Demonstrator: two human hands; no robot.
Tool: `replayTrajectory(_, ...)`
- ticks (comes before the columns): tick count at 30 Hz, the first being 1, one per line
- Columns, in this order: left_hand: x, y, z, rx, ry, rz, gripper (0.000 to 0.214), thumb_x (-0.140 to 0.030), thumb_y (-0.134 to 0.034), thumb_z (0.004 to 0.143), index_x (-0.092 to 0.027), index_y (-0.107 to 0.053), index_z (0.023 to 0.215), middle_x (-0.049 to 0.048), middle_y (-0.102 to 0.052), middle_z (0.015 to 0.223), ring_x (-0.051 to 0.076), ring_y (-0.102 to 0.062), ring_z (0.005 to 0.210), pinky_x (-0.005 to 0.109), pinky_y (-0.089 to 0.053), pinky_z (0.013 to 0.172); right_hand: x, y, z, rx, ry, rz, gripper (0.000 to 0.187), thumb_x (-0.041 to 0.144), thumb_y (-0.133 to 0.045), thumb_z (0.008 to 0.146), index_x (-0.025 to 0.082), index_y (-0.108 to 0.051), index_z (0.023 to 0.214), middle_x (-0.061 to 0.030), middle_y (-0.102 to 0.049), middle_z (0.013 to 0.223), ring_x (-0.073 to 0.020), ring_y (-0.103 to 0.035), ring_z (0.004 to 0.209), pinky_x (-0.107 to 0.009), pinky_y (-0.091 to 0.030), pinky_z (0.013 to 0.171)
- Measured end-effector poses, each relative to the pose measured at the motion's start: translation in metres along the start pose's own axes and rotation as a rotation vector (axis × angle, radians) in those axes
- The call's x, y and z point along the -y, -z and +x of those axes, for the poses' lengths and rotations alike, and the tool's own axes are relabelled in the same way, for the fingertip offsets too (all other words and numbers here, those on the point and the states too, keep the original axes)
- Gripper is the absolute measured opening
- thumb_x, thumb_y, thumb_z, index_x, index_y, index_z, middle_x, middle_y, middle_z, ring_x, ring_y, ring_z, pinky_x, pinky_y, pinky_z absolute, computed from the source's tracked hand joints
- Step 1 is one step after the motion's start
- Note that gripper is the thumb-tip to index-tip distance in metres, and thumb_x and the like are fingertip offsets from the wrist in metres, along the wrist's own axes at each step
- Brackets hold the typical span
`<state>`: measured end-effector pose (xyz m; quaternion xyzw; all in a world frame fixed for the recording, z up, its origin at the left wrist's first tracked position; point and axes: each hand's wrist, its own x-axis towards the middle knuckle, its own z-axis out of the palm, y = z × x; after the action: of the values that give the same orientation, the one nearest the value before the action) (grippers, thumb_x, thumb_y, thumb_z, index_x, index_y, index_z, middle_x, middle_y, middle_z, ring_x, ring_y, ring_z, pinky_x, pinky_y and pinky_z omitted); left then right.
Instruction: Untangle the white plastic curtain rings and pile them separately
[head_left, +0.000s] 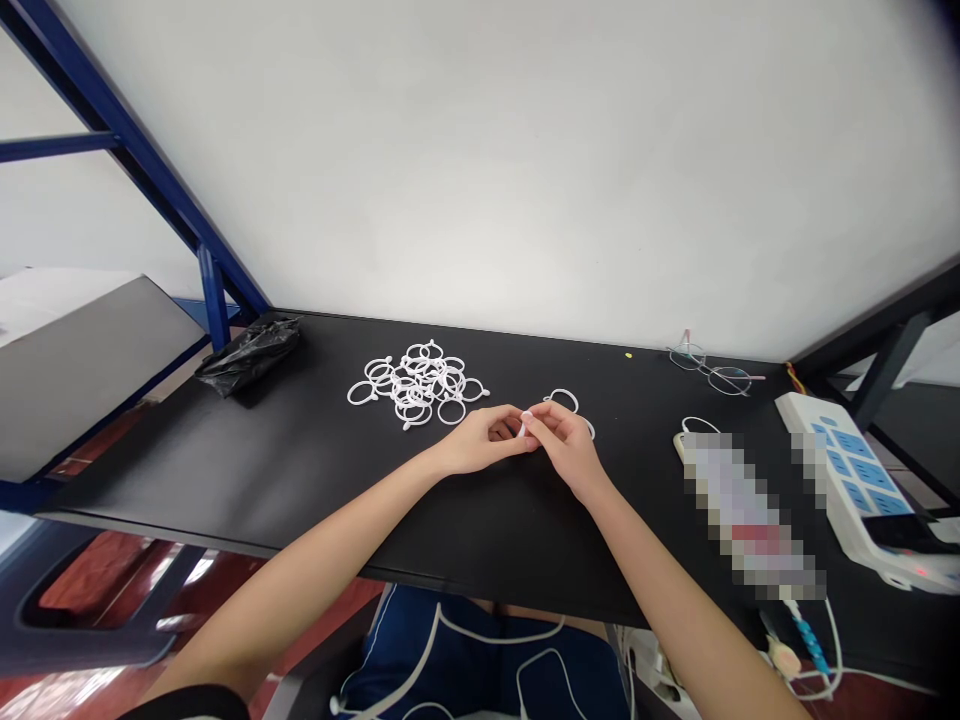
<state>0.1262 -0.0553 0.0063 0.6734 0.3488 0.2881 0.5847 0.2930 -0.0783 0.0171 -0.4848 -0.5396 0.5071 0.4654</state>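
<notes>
My left hand (480, 440) and my right hand (564, 440) meet above the middle of a black table (315, 470). Both pinch one small white plastic ring (523, 428) between their fingertips. Much of the ring is hidden by the fingers. A linked pair of white rings (564, 400) lies on the table just behind my right hand. A loose pile of several white rings (416, 385) lies further back and to the left.
A crumpled black plastic bag (251, 355) sits at the back left corner. A pair of glasses (712, 368) lies at the back right. A white power strip (862, 485) and a blurred-out object (742, 510) occupy the right side. A white wall stands behind the table.
</notes>
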Motion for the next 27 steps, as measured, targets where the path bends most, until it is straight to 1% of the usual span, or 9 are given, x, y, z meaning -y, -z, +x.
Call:
replayTrajectory(6,-0.0018,-0.0004,0.0000,-0.001,-0.002,0.002,0.045,-0.050,-0.068,0.078,-0.014,-0.062,0.104,0.0043,-0.063,0.087,0.011,-0.055,0.070,0.023,-0.043,0.062,-0.0038,0.0001,0.0004,0.011,0.037,0.003,0.029,0.047,-0.069,0.078,0.020,-0.060,0.076,0.0019,-0.060,0.063,-0.0133,-0.060,0.061,-0.026,-0.051,0.060)
replayTrajectory(12,-0.0020,0.0004,-0.0003,0.005,-0.006,0.019,0.044,-0.050,-0.067,0.079,-0.014,-0.062,0.103,0.0024,-0.060,0.082,0.010,-0.053,0.067,0.022,-0.041,0.059,-0.0057,0.0001,-0.0010,0.022,0.102,-0.087,0.024,0.043,-0.065,0.083,0.020,-0.060,0.079,0.0000,-0.062,0.068,-0.0150,-0.061,0.063,-0.028,-0.050,0.062)
replayTrajectory(16,-0.0021,0.0006,-0.0011,0.019,-0.011,0.030,0.037,-0.046,-0.065,0.081,-0.014,-0.060,0.098,0.0004,-0.058,0.078,0.009,-0.050,0.064,0.021,-0.039,0.057,-0.0046,-0.0003,-0.0031,0.029,0.128,-0.176,0.022,0.042,-0.063,0.085,0.020,-0.060,0.081,-0.0009,-0.063,0.068,-0.0168,-0.062,0.064,-0.030,-0.050,0.062)
replayTrajectory(20,-0.0039,-0.0007,-0.0028,0.024,-0.039,0.044,0.028,-0.039,-0.064,0.083,-0.014,-0.059,0.095,-0.0013,-0.056,0.074,0.009,-0.049,0.064,0.021,-0.040,0.059,-0.0045,-0.0007,-0.0047,0.037,0.165,-0.243,0.020,0.040,-0.061,0.087,0.021,-0.061,0.083,-0.0014,-0.065,0.071,-0.0168,-0.063,0.066,-0.029,-0.050,0.064)
replayTrajectory(27,-0.0045,-0.0010,-0.0028,0.019,-0.053,0.038,0.024,-0.035,-0.063,0.083,-0.013,-0.058,0.093,-0.0009,-0.056,0.076,0.009,-0.050,0.065,0.022,-0.040,0.060,-0.0051,-0.0006,-0.0051,0.045,0.164,-0.249,0.020,0.040,-0.061,0.087,0.020,-0.061,0.082,-0.0012,-0.065,0.071,-0.0165,-0.063,0.067,-0.029,-0.050,0.064)
